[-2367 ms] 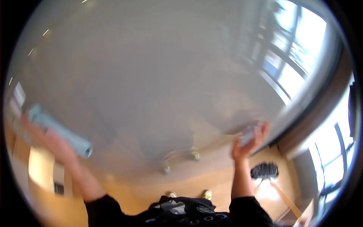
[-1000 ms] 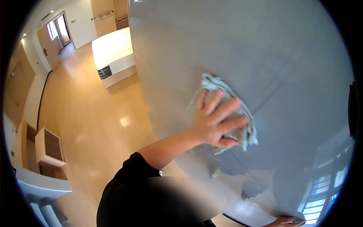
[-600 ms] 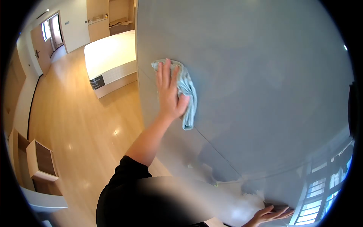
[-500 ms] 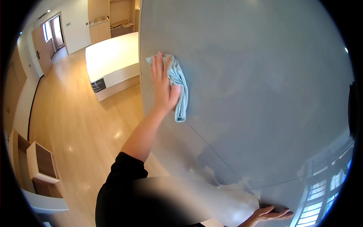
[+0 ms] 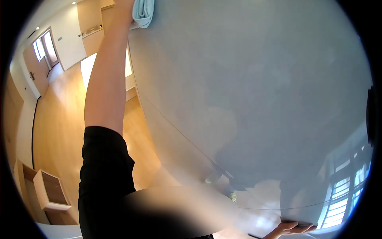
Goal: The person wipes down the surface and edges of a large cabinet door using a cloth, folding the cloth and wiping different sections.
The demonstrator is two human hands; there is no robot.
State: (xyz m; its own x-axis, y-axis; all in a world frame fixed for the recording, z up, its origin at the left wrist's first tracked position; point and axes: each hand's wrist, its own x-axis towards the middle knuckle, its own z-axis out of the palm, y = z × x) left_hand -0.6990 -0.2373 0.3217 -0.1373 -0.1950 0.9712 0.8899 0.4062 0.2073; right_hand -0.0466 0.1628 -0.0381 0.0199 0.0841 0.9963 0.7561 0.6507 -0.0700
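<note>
Left hand [image 5: 124,2], cut off by the view's top (how far open, I cannot tell), is at the pale-blue cloth [image 5: 143,12] by the grey panel's [image 5: 246,87] left edge, with open floor [image 5: 59,123] left of that edge. Hand and cloth sit higher than in the earlier frame; the forearm [image 5: 105,79] now crosses the bed [image 5: 86,68]. Lower right, the right hand [image 5: 293,228] lies against the panel, empty, fingers extended.

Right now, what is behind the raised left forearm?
Wooden floor and a white mattress show on either side of the left forearm; the part directly behind is hidden.
</note>
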